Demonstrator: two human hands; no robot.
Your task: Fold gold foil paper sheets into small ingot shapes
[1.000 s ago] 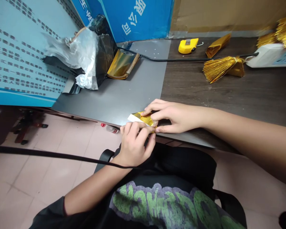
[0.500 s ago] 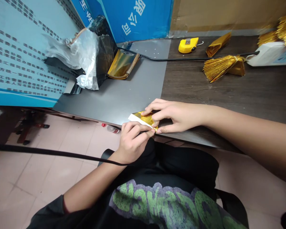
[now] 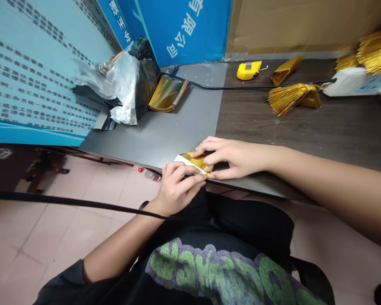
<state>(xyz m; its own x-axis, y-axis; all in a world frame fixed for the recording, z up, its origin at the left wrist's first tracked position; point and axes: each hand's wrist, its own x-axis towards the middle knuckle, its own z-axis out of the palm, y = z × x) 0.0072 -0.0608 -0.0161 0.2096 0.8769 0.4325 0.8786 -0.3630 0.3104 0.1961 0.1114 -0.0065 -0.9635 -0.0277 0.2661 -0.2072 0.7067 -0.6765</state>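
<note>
At the grey bench (image 3: pixel 165 135) edge, a half-hidden gold foil piece (image 3: pixel 197 161) is pinched by left hand (image 3: pixel 174 188) and right hand (image 3: pixel 235 156)

- The foil piece (image 3: pixel 195 162) lies at the table's (image 3: pixel 184 131) near edge, between my hands.
- The tape measure (image 3: pixel 249 70) sits far behind, the tassel bundle (image 3: pixel 288 97) to its right.

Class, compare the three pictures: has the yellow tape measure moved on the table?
No. The yellow tape measure keeps its place beside the folded gold paper and the black cable; only the camera shifted.
</note>
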